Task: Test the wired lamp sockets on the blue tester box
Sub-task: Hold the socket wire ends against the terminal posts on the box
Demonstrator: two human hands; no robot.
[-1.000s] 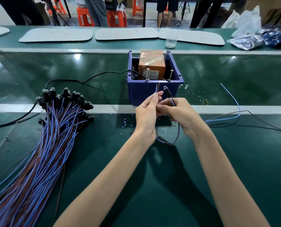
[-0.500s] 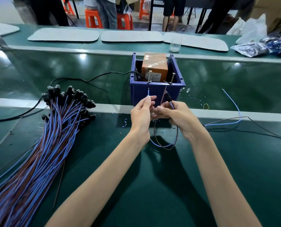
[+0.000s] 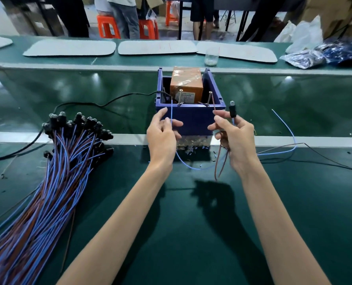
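The blue tester box (image 3: pixel 191 118) stands at the middle of the bench, with an orange-brown block (image 3: pixel 186 84) inside and two upright metal pins (image 3: pixel 210 97) at its front rim. My left hand (image 3: pixel 162 132) pinches the blue wire (image 3: pixel 171 112), its tip standing up just left of the left pin. My right hand (image 3: pixel 235 136) grips the black lamp socket (image 3: pixel 232 110) and the brown wire (image 3: pixel 214 109), whose end rises close to the right pin. Both wires loop down between my hands.
A large bundle of wired sockets (image 3: pixel 54 161) with blue and brown leads lies at the left. A black power cable (image 3: pixel 88 104) runs to the box. Loose wires (image 3: pixel 286 140) lie at the right. Grey mats (image 3: pixel 156 47), a glass cup (image 3: pixel 211 56) and plastic bags (image 3: pixel 306 56) sit across the bench.
My hands have drawn apart from one close grip. The blue wire went left and up, the socket and brown wire went right, both ends now near the box's pins.
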